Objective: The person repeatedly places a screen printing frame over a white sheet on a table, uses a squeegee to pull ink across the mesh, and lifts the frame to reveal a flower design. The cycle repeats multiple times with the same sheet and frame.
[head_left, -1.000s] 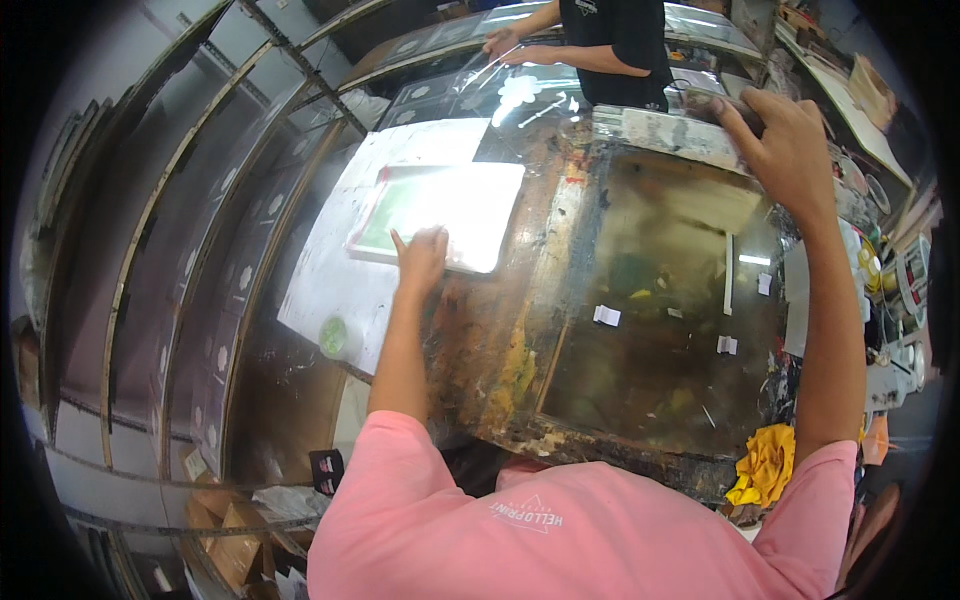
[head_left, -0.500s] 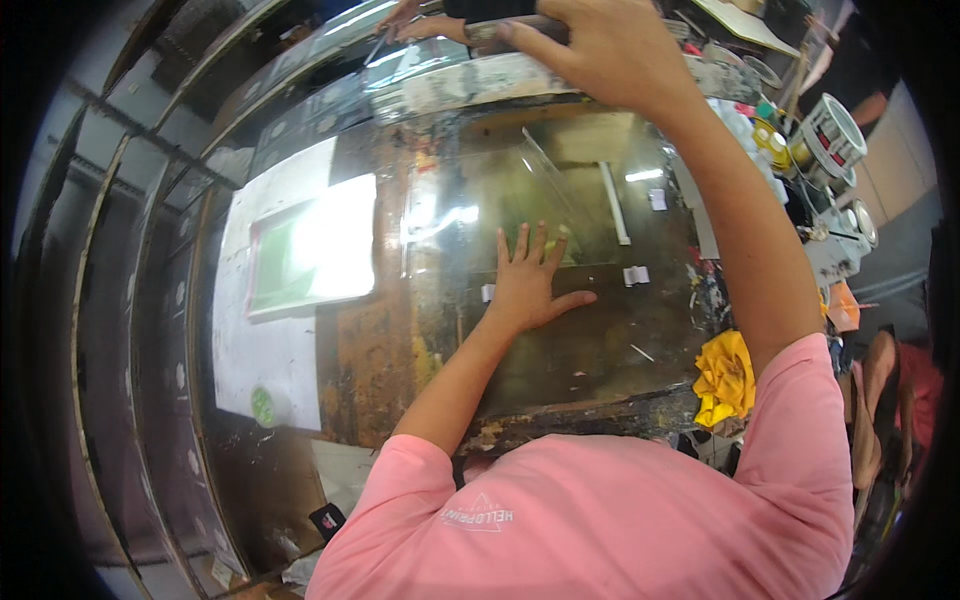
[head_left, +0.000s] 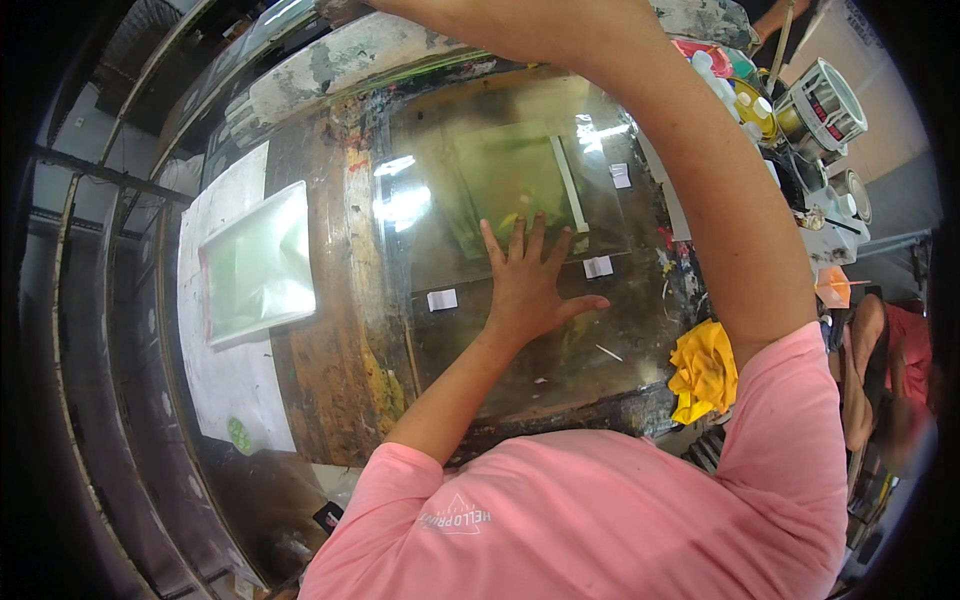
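- My left grip lay palm down over the near part of the clear sheet, fingers spread well apart and clamped on nothing.
- The sheet lay flat on the surface: thin, glossy and colourless, with the olive-brown ground showing through it and white glare toward its left side.
- A narrow white strip slanted away just beside my index fingertip; a small pale tag lay left of my hand.
- My right forearm crossed the top of the view; the upper edge cut off its hand, so I could not tell how that grip stood.
- At left, shiny, pale-green-tinted plastic rested on white paper.
- At right, a yellow cloth lay crumpled.
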`<state>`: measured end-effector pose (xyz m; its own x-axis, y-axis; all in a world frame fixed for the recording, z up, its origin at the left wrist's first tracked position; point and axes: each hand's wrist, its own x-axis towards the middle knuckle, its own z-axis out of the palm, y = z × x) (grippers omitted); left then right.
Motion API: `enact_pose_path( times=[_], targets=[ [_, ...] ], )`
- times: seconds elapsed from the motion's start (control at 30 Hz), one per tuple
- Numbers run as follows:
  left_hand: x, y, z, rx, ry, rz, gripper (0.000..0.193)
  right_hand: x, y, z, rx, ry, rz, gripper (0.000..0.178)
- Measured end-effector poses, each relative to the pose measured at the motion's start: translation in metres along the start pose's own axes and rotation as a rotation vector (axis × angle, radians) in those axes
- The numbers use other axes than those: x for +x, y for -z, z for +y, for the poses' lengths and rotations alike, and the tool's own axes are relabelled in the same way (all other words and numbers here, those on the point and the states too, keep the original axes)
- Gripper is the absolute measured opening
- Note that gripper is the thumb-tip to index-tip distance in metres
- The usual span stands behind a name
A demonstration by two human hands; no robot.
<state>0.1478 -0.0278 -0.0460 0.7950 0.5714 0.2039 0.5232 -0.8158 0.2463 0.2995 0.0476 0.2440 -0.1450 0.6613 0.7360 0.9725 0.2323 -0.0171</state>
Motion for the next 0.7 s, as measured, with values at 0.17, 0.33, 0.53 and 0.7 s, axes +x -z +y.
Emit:
enact_pose_path(
  times=[0.17, 0.33, 0.53, 0.7],
  targets=[
    [0.0, 0.002, 0.002, 0.005, -0.004, 0.022, 0.118, -0.001, 0.008, 0.003, 0.012, -0.042, -0.111, 0.058],
    [0.0, -0.003, 0.0, -0.013, -0.024, 0.071, 0.12, -0.001, -0.008, 0.003, -0.011, -0.039, -0.061, 0.059],
    [-0.002, -0.006, 0.0, -0.004, -0.009, 0.068, 0.12, -0.008, -0.008, 0.0, -0.057, 0.031, 0.043, 0.059],
    [-0.003, -0.015, -0.003, -0.032, -0.064, 0.078, 0.119, -0.011, -0.005, -0.007, -0.082, -0.032, -0.034, 0.059]
  ],
)
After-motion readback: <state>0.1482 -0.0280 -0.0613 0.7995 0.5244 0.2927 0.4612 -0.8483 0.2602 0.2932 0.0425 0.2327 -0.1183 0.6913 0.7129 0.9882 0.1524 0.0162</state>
